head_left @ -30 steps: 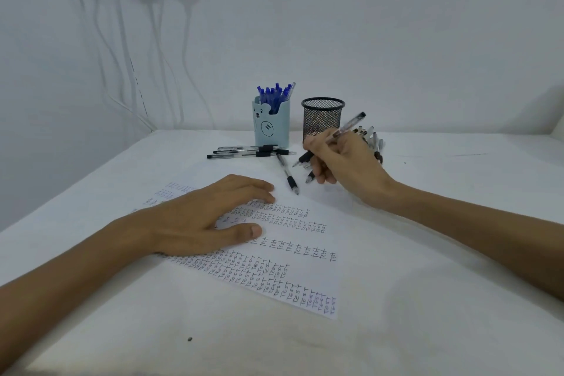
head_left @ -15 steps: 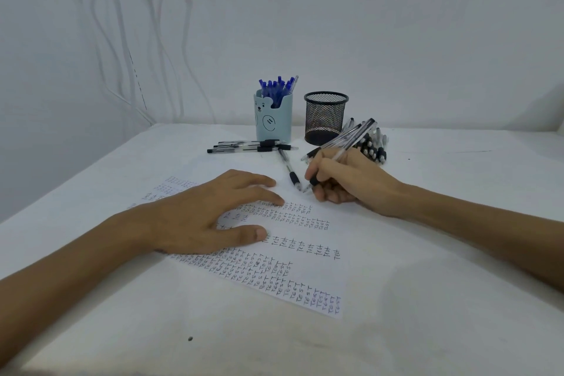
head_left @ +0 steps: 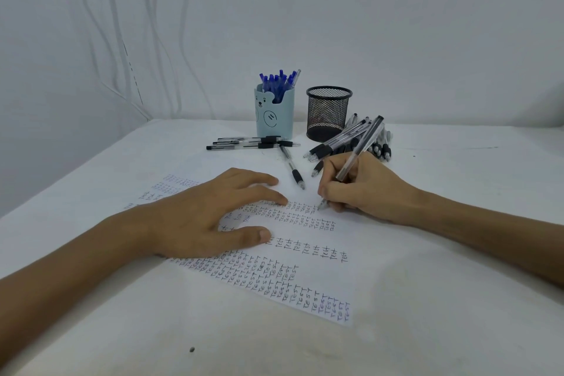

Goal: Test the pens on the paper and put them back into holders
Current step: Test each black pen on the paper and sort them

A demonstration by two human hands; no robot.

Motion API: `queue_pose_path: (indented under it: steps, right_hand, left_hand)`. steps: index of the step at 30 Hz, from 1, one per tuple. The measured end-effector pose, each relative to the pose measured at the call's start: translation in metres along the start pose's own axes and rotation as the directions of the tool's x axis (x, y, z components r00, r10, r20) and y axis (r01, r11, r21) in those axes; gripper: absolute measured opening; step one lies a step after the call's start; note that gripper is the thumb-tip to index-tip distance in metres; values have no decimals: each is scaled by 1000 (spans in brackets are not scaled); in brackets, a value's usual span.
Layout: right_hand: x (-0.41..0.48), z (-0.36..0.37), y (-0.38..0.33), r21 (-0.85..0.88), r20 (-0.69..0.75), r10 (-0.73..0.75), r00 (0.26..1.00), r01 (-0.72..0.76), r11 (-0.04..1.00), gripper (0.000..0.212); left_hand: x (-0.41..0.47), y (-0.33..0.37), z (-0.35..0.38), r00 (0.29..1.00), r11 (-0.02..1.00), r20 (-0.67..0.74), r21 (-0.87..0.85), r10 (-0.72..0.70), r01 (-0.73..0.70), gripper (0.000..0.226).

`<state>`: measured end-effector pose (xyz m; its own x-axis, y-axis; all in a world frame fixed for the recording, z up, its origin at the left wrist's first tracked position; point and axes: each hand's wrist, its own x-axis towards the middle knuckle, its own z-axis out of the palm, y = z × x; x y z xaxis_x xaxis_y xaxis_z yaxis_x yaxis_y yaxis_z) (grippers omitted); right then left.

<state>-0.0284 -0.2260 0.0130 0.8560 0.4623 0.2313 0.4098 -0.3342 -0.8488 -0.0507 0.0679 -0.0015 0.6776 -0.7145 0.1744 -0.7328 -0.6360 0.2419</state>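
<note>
Pinching pen, right grip — tip touching paper; left grip flat on it

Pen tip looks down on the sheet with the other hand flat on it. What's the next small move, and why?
Probably drag the tip rightward in a short stroke to write the next test word. The right hand holds the pen in a writing pinch with its tip at the end of a handwritten row, and the left hand presses the paper flat.
</note>
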Motion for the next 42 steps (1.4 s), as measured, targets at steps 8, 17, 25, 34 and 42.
queue_pose_path:
  steps: [8,17,25,34,42]
  right_hand:
    - [0,0,1,-10,30,-37,999,37,999,20]
    - [0,0,-2,-34,28,-25,999,26,999,15]
    - [1,2,-2,-69,5,-11,1000,11,998,12]
    - [0,0,-2,-70,24,-12,1000,14,997,14]
    - [-1,0,-2,-56,30,-31,999,33,998,14]
  left_hand:
    - [1,0,0,1000,1000,7,-4,-3,3,56]
    - [1,0,0,1000,1000,8,-2,-1,1,55]
    - [0,0,-1,1000,1000,15,-8,-9,9,55]
    - [-3,-3,6,994,992,-9,-68,-105,105,76]
    - [-1,0,0,1000,1000,12,-22,-12,12,58]
